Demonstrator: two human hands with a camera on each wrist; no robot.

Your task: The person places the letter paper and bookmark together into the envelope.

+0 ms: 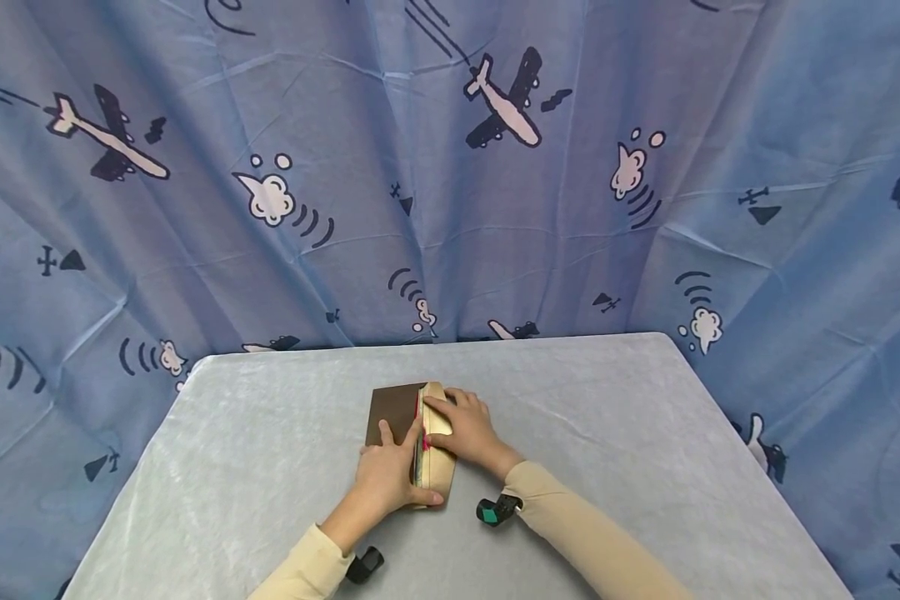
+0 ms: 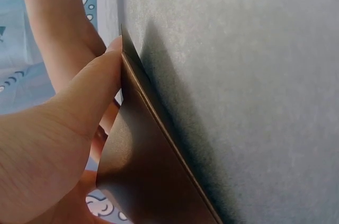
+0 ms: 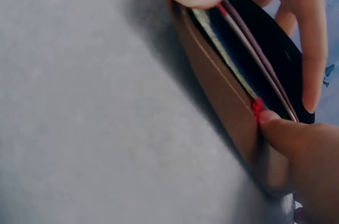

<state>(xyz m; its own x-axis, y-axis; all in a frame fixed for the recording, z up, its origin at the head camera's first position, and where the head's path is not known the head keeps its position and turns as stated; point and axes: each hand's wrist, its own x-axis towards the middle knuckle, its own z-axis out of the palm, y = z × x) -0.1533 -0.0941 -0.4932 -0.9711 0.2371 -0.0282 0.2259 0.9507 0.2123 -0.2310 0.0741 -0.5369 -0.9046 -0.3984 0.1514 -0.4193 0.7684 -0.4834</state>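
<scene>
A flat brown case lies on the table in the head view, its slot-like mouth parted between a dark brown panel and a tan side. Several thin edges, pale yellow, dark blue and pinkish, show inside it in the right wrist view. My left hand grips the case across its near end, thumb at the near corner, other fingers spread over the dark panel. From the far right, my right hand holds the tan side, its thumb at the mouth beside a small red knotted bit.
Beneath the case is a table with a pale grey cloth. A blue curtain printed with planes hangs behind it. Each wrist wears a small dark camera, one on the left and one on the right.
</scene>
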